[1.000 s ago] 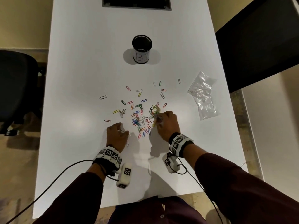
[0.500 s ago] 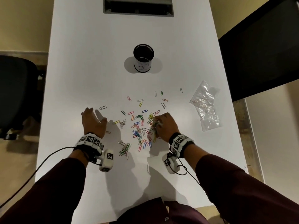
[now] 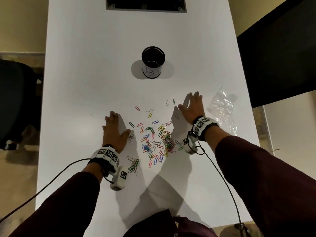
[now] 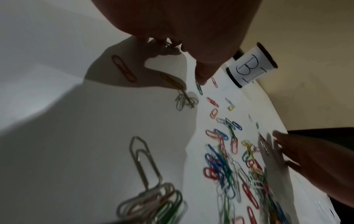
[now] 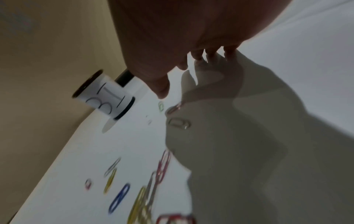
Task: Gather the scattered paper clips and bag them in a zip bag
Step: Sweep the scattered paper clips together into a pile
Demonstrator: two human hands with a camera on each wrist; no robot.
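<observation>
Several coloured paper clips point(image 3: 159, 141) lie scattered and partly heaped on the white table point(image 3: 85, 82). A small bunch of clips point(image 3: 134, 165) lies apart near my left wrist. My left hand point(image 3: 112, 124) rests flat at the left edge of the scatter, fingers straight. In the left wrist view its fingertips point(image 4: 153, 42) touch a silver clip point(image 4: 168, 44). My right hand point(image 3: 191, 105) lies flat at the far right edge of the clips, fingers spread and holding nothing. The clear zip bag point(image 3: 222, 108) lies crumpled just right of that hand.
A black cup with a white label point(image 3: 153, 63) stands upright beyond the clips, mid-table; it also shows as the cup point(image 4: 250, 66) and cup point(image 5: 103, 94). A black cable slot point(image 3: 145, 3) sits at the far edge. A dark chair point(image 3: 15, 100) stands left of the table.
My right hand let go of the clips it was gripping and moved forward and right, opening flat. My left hand left a small bunch behind, swung out left and now lies flat.
</observation>
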